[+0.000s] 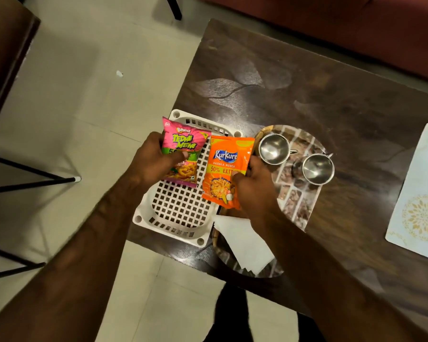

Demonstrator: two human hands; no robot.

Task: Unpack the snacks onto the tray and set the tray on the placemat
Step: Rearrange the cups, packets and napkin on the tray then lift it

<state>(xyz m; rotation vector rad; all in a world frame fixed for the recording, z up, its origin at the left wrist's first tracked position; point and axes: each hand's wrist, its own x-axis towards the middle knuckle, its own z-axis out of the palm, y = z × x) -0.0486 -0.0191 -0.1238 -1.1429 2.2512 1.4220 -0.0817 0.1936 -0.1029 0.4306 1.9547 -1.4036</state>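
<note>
— Left hand (153, 161) is doing what?
— I'm pinching the pink pack (183, 141) with it; my right hand (255, 191) is pinching the orange pack (223, 159), above the basket (178, 211). Tray (298, 203) is lying just right, nearer that hand.

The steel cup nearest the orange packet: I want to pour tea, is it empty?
Empty: the round steel cup, upright on the brick-patterned oval tray, shows a bare shiny bottom.

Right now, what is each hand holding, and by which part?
The left hand grips the pink packet by its left side, thumb across the front. The right hand grips the orange packet by its lower right side.
</note>
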